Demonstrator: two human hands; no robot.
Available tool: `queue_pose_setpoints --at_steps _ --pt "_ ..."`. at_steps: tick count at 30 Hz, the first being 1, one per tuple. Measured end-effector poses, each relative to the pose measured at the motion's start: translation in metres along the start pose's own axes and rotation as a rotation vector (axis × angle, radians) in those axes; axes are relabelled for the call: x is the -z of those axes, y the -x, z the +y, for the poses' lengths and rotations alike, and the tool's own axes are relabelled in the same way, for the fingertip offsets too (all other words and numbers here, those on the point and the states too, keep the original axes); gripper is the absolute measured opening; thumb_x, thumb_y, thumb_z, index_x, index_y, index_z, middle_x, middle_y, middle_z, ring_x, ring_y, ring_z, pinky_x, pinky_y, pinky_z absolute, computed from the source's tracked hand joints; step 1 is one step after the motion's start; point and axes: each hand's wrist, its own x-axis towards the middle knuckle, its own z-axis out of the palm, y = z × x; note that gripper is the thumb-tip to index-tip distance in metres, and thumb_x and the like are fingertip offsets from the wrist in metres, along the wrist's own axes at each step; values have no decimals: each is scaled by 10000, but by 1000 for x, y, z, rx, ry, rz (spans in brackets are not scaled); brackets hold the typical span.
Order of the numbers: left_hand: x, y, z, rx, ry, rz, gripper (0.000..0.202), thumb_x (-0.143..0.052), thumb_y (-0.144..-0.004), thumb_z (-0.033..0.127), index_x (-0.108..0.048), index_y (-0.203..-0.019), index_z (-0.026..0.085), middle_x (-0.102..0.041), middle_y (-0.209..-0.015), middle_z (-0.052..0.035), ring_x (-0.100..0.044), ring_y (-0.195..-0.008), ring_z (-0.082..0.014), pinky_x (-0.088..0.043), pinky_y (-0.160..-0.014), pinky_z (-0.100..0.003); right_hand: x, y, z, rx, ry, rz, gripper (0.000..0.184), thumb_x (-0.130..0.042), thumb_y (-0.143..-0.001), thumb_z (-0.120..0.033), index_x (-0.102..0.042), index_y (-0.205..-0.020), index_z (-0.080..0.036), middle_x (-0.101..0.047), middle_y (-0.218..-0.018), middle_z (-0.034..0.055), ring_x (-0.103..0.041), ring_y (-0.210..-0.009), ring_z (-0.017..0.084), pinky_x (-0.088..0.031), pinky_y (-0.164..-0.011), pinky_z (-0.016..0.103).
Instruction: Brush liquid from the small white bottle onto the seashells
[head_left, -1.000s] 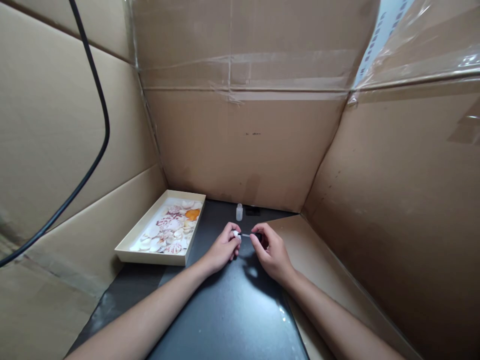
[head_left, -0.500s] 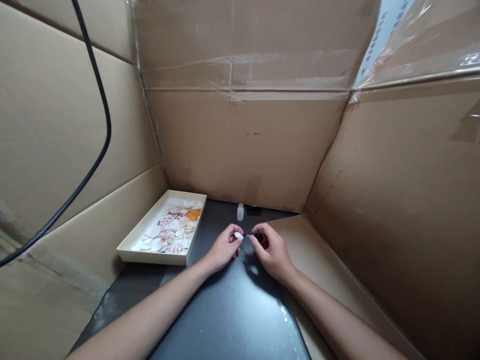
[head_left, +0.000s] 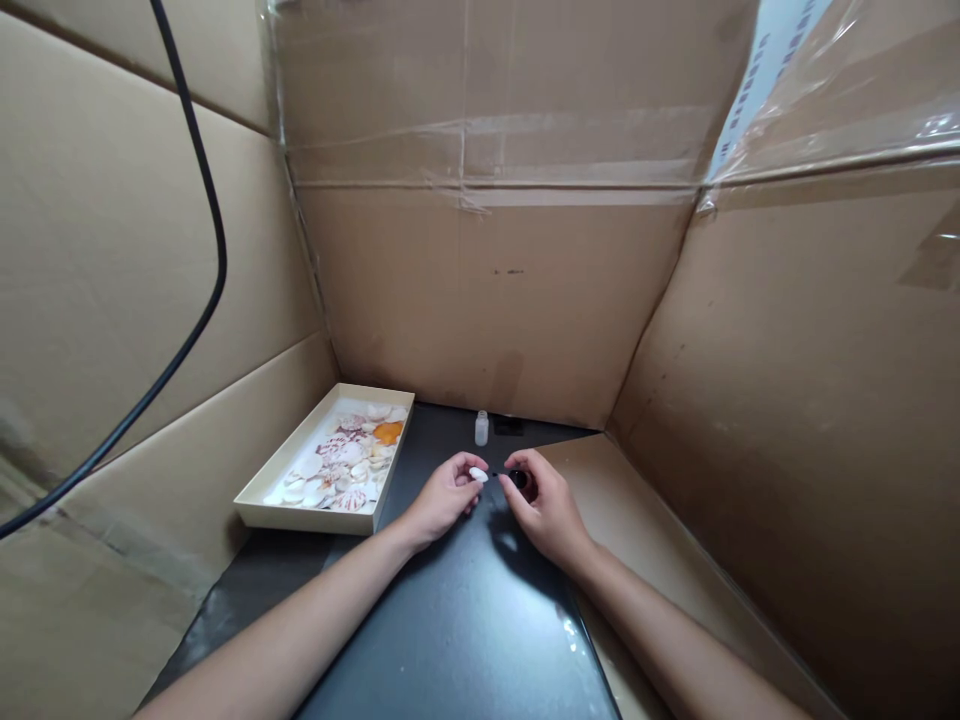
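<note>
Head view: white piece (head_left: 478, 475) pinched by left hand (head_left: 445, 498), dark object (head_left: 518, 481) gripped in right hand (head_left: 547, 508), work seemingly unfinished; shells (head_left: 346, 452) lying in tray (head_left: 306, 517), bottle (head_left: 481, 431) upright, apparently uncapped.

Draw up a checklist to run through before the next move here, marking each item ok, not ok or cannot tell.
1. White piece held by the left hand: ok, pinched at the fingertips.
2. Small dark object held by the right hand: ok, gripped by the fingers.
3. Dark tip between the hands apart from the white piece: ok, a narrow gap shows.
4. Small bottle upright: ok, standing on the dark surface beyond the hands.
5. Liquid in the bottle: cannot tell, too small to judge.
6. Shell tray clear of both hands: ok, it sits to the left of them.
</note>
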Motion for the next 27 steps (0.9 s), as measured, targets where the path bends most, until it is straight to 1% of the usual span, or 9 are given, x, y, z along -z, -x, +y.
queue_pose_setpoints --at_steps 5,10,12,16,20,24,27 --pt "2 -2 -1 -18 -1 0 291 -640 -721 268 -510 -944 134 -470 -682 62 -403 -501 -38 -333 -475 -180 0 0 1 -10 -13 -22 139 -522 -880 -311 -561 -934 -189 -554 -747 -3 -473 -591 116 -384 -562 230" --pt "2 -3 -5 -35 14 -1 285 -648 -726 273 -498 -932 144 -467 -702 56 -388 -509 -36 -322 -464 -172 0 0 0 -7 -16 -4 132 -513 -885 -309 -562 -915 -190 -575 -785 9 -479 -607 117 -387 -576 234" --pt "2 -4 -6 -38 16 -1 290 -655 -723 275 -496 -928 147 -465 -697 57 -387 -510 -37 -322 -465 -171 0 -1 0 -9 -27 -22 140 -503 -893 -314 -562 -924 -191 -575 -773 6 -481 -604 118 -387 -573 233" --pt "2 -4 -7 -36 25 -4 298 -656 -722 287 -487 -925 148 -458 -704 59 -388 -511 -37 -323 -460 -171 0 -1 1 -12 0 -22 134 -542 -866 -305 -562 -931 -190 -571 -774 3 -473 -602 118 -389 -573 232" --pt "2 -4 -7 -42 22 -13 297 -649 -727 280 -476 -932 152 -456 -702 61 -383 -512 -36 -307 -456 -167 0 0 1 -12 -31 -30 131 -506 -893 -309 -557 -929 -193 -574 -777 5 -480 -604 117 -388 -574 231" --pt "2 -4 -6 -35 29 -14 313 -662 -719 300 -470 -921 156 -453 -707 61 -380 -507 -31 -299 -451 -161 1 0 1 -6 -14 -18 137 -542 -867 -310 -559 -934 -192 -581 -788 6 -476 -594 116 -387 -564 232" --pt "1 -4 -5 -40 28 -12 310 -661 -716 293 -471 -919 157 -453 -704 61 -377 -508 -31 -294 -449 -159 1 0 1 -1 -37 -13 139 -491 -901 -312 -559 -917 -191 -582 -787 10 -496 -621 122 -397 -586 233"
